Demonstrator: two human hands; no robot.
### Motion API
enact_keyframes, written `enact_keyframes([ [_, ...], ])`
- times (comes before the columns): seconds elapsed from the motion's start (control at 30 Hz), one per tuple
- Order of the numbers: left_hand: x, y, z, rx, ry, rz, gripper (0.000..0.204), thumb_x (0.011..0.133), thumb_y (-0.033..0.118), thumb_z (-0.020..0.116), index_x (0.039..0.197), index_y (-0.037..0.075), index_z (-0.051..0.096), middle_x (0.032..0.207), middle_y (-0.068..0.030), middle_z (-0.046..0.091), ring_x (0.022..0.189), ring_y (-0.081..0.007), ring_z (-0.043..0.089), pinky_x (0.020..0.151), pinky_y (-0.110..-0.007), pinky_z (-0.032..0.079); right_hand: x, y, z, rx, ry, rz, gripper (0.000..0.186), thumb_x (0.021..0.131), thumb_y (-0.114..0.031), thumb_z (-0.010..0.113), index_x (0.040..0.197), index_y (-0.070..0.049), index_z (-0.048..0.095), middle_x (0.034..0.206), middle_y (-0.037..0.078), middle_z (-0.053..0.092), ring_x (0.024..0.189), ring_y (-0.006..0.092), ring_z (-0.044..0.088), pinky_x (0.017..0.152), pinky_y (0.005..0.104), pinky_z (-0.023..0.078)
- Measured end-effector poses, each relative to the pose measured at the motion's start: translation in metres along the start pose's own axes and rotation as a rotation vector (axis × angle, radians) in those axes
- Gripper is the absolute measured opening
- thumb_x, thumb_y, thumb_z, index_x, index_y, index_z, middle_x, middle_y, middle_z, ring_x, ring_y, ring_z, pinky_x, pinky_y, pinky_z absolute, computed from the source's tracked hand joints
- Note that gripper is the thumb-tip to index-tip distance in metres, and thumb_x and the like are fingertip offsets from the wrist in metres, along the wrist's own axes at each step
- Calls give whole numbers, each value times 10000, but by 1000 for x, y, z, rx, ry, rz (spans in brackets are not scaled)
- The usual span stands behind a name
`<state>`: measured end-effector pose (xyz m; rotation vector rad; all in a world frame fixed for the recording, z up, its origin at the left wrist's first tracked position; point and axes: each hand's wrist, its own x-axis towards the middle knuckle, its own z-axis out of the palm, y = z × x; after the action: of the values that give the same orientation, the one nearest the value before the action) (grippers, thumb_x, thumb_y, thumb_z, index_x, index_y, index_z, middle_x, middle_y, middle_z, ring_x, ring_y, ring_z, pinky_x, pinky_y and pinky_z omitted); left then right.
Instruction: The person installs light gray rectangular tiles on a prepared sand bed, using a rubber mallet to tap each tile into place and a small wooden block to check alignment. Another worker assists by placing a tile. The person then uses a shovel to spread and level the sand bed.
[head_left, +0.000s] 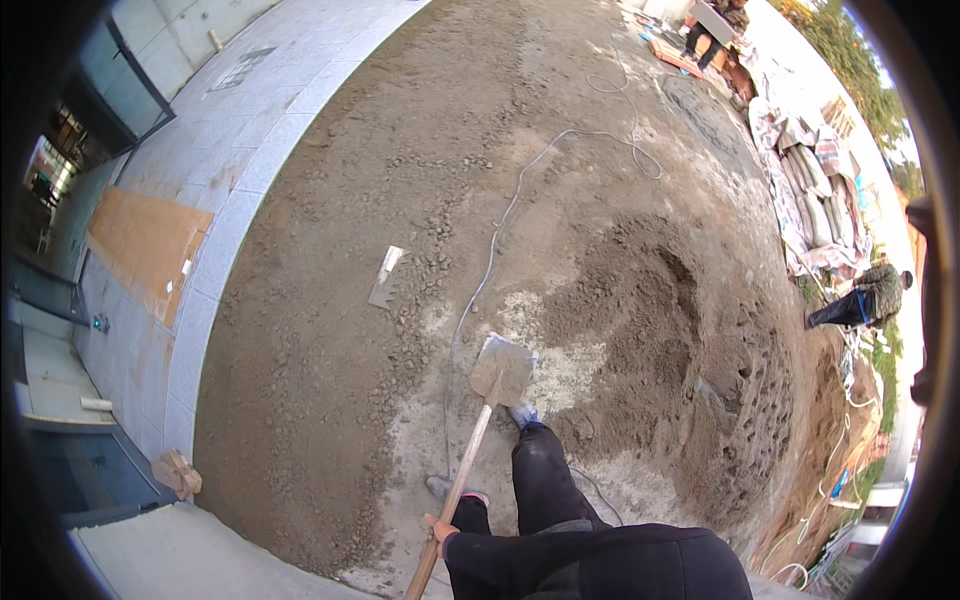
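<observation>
Head view: your left hand (437, 528) is clenched on the shovel (478, 440) handle's low end; right hand isn't visible. Shaft runs up and right from that grip, blade flat on the ground beside the sand pile (640, 320).

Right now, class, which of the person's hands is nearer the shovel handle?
Left. The left hand grips the shovel handle near its lower end. The right hand is hidden, so its place cannot be told.
</observation>
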<state>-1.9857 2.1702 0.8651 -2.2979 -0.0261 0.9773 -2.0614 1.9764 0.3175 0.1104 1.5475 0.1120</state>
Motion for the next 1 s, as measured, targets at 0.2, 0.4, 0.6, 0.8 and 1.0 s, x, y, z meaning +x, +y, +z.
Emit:
enact_keyframes([
  [0.2,-32,168,-142,208,94,106,117,889,177,612,987,125,652,877,-223,739,845,-456,720,739,-584,574,9,-315,-24,270,8,-159,429,893,-416,851,956,-76,598,735,55,519,576,238,540,538,433,502],
  [0.4,-13,412,-149,131,138,546,73,860,150,631,897,88,637,723,-192,708,662,-431,700,632,-585,555,51,-678,-121,311,-14,-355,375,965,-382,775,961,-115,512,678,27,449,491,181,441,481,369,442],
  [0.6,25,461,-94,90,-64,551,142,858,203,665,926,79,661,780,-205,728,732,-442,716,699,-580,571,64,-705,-148,173,92,-324,384,945,-372,797,949,-94,533,669,37,494,505,193,488,463,355,423],
  [0.8,65,426,12,85,-187,404,189,863,216,680,1005,96,717,902,-190,763,852,-385,748,771,-513,600,80,-655,-165,115,53,-318,367,1005,-386,677,794,-186,453,585,-21,401,447,179,426,418,385,399],
  [1.0,100,326,79,114,-341,334,256,880,262,661,1077,124,748,959,-132,788,914,-329,764,807,-484,601,73,-567,-153,110,117,-189,461,1015,-463,667,716,-201,434,517,-26,397,409,190,421,409,400,394],
])
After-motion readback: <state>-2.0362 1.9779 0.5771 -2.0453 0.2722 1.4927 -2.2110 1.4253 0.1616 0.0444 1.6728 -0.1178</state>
